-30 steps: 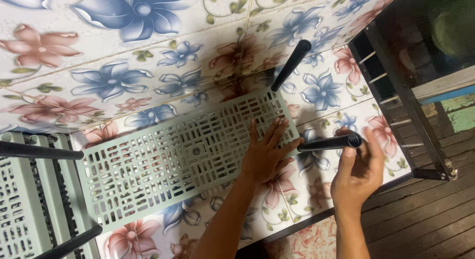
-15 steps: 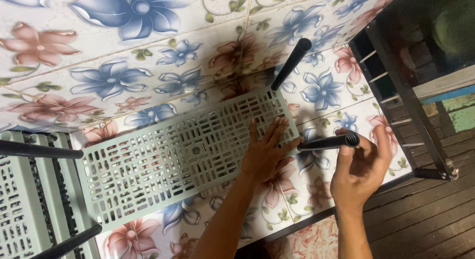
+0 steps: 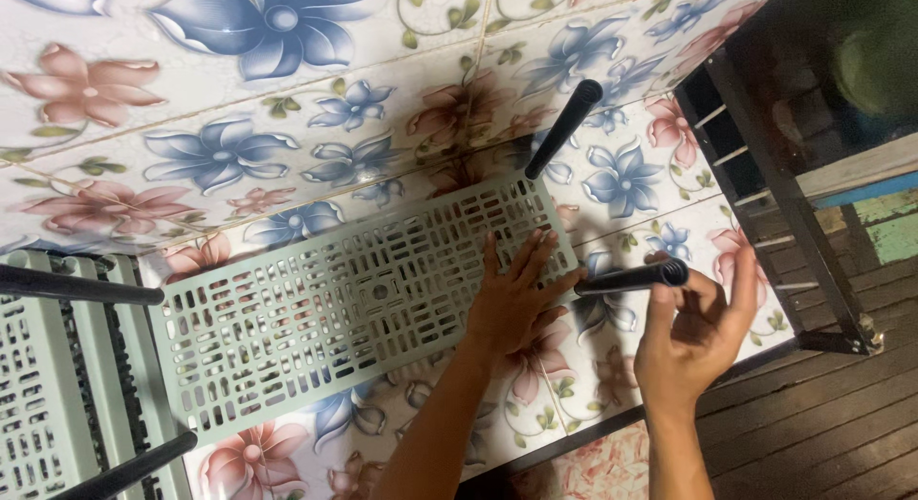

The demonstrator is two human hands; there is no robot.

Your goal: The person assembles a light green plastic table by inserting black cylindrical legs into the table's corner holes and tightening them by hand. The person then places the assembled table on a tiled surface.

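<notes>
- Head view: we see both forearms cut off by the bottom edge, so only hands and lower arms show.
- Our left hand (image 3: 514, 299) lies flat on the shelf (image 3: 354, 309), fingers spread and straight, gripping nothing; it covers part of the slots near the shelf's right end.
- Our right hand (image 3: 696, 328) is at the tube (image 3: 631, 276), thumb and fingers loosely curled around its free end; the palm hides how firmly they close, and we cannot tell whether the grip is tight.
- Where the tube meets the shelf corner is partly hidden behind the left fingertips, so we cannot tell how it is seated.
- The shelf is a pale grey-green plastic panel, long and rectangular, pierced with rows of short slots and a small round boss in the middle. It lies tilted across the floor (image 3: 191, 98), which is tiled with blue and pink flowers.
- A second black tube (image 3: 564, 127) stands out from the shelf's upper right corner, pointing up and right.
- More tubes show at the left: one (image 3: 76, 285) above, one (image 3: 115, 471) below, both cut off by the frame edge, beside another slotted panel (image 3: 38, 395) that is only partly in view.
- A dark metal frame (image 3: 775, 184) stands at the right; what lies behind it is too dim to make out.
</notes>
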